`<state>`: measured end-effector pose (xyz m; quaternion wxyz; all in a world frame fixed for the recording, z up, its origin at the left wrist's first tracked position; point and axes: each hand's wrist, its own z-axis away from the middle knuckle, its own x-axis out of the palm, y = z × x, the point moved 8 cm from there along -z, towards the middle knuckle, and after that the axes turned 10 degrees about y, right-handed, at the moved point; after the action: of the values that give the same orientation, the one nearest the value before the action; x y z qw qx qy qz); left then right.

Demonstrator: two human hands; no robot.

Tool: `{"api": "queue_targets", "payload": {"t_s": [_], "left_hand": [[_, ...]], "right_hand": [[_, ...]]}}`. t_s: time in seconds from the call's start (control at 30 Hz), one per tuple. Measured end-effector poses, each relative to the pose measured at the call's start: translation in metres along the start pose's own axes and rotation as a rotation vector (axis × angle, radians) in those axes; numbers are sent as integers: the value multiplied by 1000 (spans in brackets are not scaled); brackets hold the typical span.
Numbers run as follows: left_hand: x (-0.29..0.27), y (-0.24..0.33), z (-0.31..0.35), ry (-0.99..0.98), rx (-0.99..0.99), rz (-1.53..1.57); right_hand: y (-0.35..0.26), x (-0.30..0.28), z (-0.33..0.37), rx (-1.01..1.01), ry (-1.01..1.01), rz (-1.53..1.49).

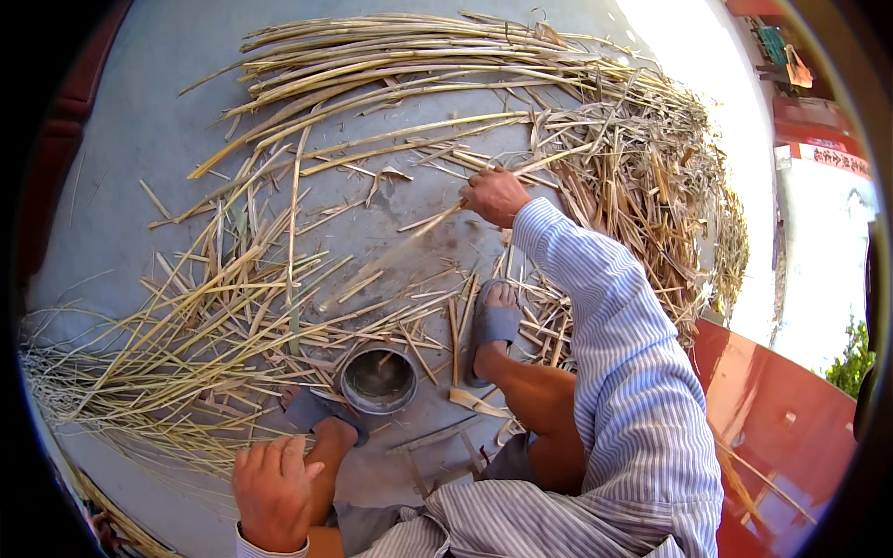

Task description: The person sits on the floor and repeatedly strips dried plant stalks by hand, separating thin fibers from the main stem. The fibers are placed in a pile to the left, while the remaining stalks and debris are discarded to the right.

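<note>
My right hand (496, 197) reaches out ahead, closed around a pale dry reed stalk (551, 160). One part of this stalk runs up to the right toward the leafy heap. Its other part slants down to the left over the floor, smeared by motion. Close to my left knee is my left hand (272, 493), back up, with loosely bent fingers slightly apart and nothing visible in them. A round dark metal pot (379, 379) stands between my feet, with what looks like liquid and a bit of stalk inside.
Long stalks (400, 70) lie bundled at the far side, their dry leafy ends (642, 186) heaped on the right. Thinner stalks with feathery tops (167, 372) spread at the left. Short cut pieces (456, 335) litter the grey floor (186, 102) around my sandals (496, 321).
</note>
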<state>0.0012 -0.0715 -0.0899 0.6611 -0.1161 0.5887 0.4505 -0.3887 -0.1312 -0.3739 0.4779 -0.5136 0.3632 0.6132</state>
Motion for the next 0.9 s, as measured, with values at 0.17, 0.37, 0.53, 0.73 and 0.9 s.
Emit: {"api": "queue_targets", "payload": {"t_s": [0.17,0.37,0.53,0.73,0.9], "left_hand": [[-7,19,14,160,50,-79],[-57,77,24,708,306,-208],[-81,106,22,876,265,-448],[-81,98,25,767,276,-121],[-104,89,34,768,195,-134]], "right_hand": [[-20,-154,24,7,590,-76],[-110,-235,59,-246,592,-256],[-190,-273,89,-334,606,-333],[-204,-333,128,-160,659,-260],[-139,-333,192,517,909,-870]]}}
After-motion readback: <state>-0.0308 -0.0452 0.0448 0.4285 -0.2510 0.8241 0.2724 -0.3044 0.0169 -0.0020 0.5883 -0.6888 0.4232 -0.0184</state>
